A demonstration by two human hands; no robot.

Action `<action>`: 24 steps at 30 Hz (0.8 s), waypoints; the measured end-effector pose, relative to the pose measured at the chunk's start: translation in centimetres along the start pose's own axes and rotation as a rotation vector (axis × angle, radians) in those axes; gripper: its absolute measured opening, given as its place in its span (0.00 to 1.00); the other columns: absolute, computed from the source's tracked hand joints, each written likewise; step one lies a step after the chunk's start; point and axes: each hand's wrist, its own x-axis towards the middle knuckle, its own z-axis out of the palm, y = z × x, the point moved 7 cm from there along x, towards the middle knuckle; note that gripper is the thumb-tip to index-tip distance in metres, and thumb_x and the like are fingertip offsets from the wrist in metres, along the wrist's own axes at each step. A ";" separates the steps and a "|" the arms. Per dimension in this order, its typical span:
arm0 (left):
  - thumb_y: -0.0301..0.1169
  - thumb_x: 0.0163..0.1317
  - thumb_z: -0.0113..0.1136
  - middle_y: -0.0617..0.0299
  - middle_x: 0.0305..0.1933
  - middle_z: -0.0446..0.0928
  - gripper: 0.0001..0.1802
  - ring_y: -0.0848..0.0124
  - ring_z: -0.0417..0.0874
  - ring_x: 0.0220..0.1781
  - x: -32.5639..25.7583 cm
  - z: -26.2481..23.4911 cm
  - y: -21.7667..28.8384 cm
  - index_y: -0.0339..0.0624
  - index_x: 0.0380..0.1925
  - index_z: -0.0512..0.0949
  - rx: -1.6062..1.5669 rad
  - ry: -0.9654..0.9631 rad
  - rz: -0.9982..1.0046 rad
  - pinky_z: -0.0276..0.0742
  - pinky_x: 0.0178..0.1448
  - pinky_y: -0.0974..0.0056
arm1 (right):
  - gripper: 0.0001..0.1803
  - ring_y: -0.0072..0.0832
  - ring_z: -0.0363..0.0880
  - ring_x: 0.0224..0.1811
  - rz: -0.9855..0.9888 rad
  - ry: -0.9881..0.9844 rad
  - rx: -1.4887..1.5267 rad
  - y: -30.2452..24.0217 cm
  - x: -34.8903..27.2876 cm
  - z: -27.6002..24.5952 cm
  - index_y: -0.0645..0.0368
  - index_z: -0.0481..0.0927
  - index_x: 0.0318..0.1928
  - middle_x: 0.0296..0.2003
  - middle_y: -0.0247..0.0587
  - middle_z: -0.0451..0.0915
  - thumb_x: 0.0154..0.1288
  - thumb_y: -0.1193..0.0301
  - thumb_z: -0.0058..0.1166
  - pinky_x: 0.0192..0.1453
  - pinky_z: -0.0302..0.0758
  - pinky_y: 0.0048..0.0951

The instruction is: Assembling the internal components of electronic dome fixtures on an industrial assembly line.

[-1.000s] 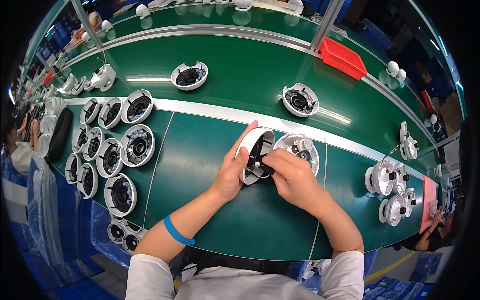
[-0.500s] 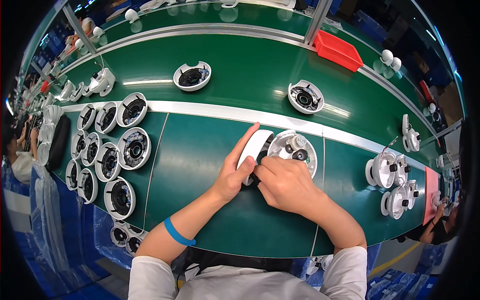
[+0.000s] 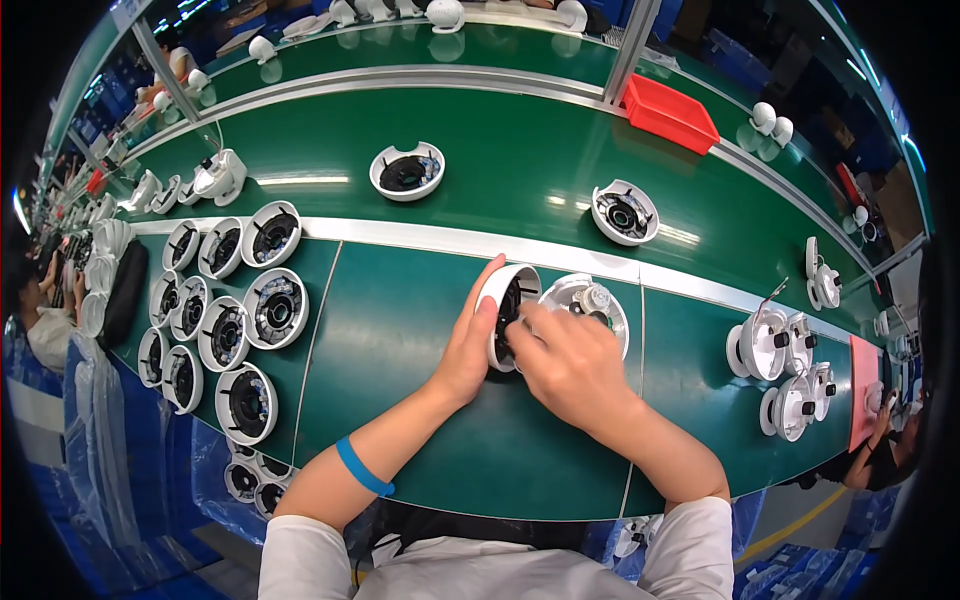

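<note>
The left hand (image 3: 466, 345) has its fingers curled round the back and rim of a white dome housing (image 3: 503, 312), tipped on its edge so its dark open side faces right; the thumb runs up the near rim and the grip is closed on the shell. The right hand (image 3: 565, 360) is bunched, its fingertips (image 3: 518, 325) pressed into the housing's open mouth; whether they pinch anything small there cannot be told.

The housing stands on the green bench (image 3: 400, 380), touching a white round base (image 3: 590, 300) that lies flat just to its right, partly under the right hand. Just beyond the housing runs a silver rail (image 3: 400, 236), and past that the green conveyor (image 3: 500, 160).

Well to the left of the housing a cluster of open housings (image 3: 235, 320) lies face up in rows. Beyond the housing, on the conveyor, sit one shell (image 3: 407, 172) to the left and one camera unit (image 3: 624, 211) to the right. Further right, past that unit, is a red bin (image 3: 670, 112). Well to the right of the housing stand several white assembled units (image 3: 785, 370), with a pink sheet (image 3: 864, 390) beyond them.

A blue band (image 3: 362, 467) circles the left forearm.
</note>
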 end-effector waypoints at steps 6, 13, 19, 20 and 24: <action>0.63 0.80 0.33 0.54 0.70 0.74 0.40 0.63 0.75 0.71 2.5 -2.7 -0.8 0.39 0.71 0.67 -0.359 0.283 -0.190 0.71 0.75 0.55 | 0.26 0.36 0.90 0.38 0.555 -0.380 0.700 5.3 -0.6 -1.4 0.67 0.78 0.63 0.49 0.54 0.86 0.62 0.78 0.57 0.43 0.84 0.32; 0.70 0.74 0.38 0.42 0.81 0.55 0.51 0.50 0.65 0.79 8.9 -7.9 1.4 0.55 0.84 0.37 -0.255 0.379 -0.007 0.64 0.80 0.49 | 0.26 0.21 0.84 0.33 0.809 -0.050 1.136 8.7 1.5 4.4 0.72 0.75 0.63 0.32 0.43 0.87 0.64 0.78 0.59 0.36 0.79 0.28; 0.58 0.77 0.51 0.46 0.78 0.57 0.42 0.50 0.59 0.82 8.3 -10.1 5.0 0.46 0.80 0.54 -0.199 0.365 -0.056 0.64 0.80 0.48 | 0.27 0.38 0.91 0.37 0.847 0.084 0.751 17.2 5.9 5.6 0.69 0.79 0.61 0.34 0.56 0.89 0.61 0.73 0.59 0.44 0.85 0.36; 0.57 0.78 0.51 0.47 0.74 0.62 0.40 0.52 0.64 0.78 7.8 -10.8 5.4 0.44 0.78 0.57 -0.144 0.391 -0.047 0.67 0.77 0.50 | 0.27 0.39 0.92 0.37 0.845 0.141 0.738 18.1 6.1 5.7 0.70 0.78 0.62 0.33 0.55 0.89 0.62 0.73 0.58 0.45 0.85 0.36; 0.52 0.80 0.51 0.56 0.61 0.74 0.31 0.66 0.80 0.58 5.0 -10.9 5.6 0.44 0.72 0.65 0.042 0.469 0.012 0.78 0.62 0.61 | 0.32 0.28 0.89 0.45 0.639 0.365 0.710 22.3 3.4 5.8 0.68 0.68 0.71 0.46 0.52 0.88 0.66 0.80 0.53 0.47 0.83 0.28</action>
